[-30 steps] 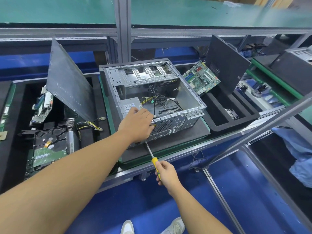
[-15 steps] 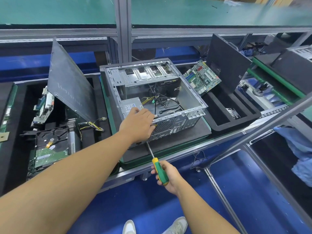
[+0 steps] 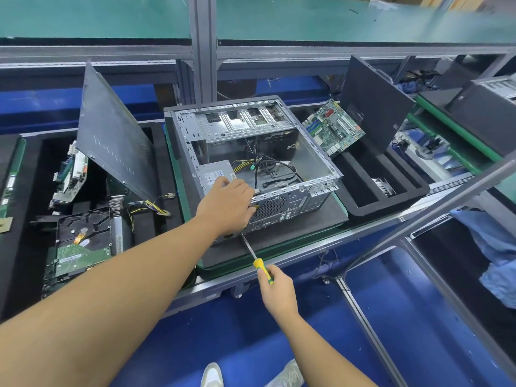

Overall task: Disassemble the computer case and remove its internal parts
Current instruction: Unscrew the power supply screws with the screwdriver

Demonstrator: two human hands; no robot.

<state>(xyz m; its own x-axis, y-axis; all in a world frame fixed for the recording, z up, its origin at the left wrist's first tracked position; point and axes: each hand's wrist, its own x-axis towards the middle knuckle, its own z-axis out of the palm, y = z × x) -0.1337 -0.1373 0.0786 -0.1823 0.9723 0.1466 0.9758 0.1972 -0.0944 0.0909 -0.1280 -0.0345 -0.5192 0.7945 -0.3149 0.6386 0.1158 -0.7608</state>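
Left hand [image 3: 226, 205]: fingers curled over the rear edge of the computer case [image 3: 321, 155].
Right hand [image 3: 276, 286]: clamped on the screwdriver [image 3: 262, 268], regripped nearer its yellow collar.
Meaning: rear screw under the left fingers is likely loosening.

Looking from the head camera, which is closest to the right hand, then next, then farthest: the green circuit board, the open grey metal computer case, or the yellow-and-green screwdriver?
1. Yellow-and-green screwdriver: gripped in the right hand.
2. Open grey metal computer case: just ahead, at the screwdriver's tip.
3. Green circuit board: leaning beyond the case's far right corner.
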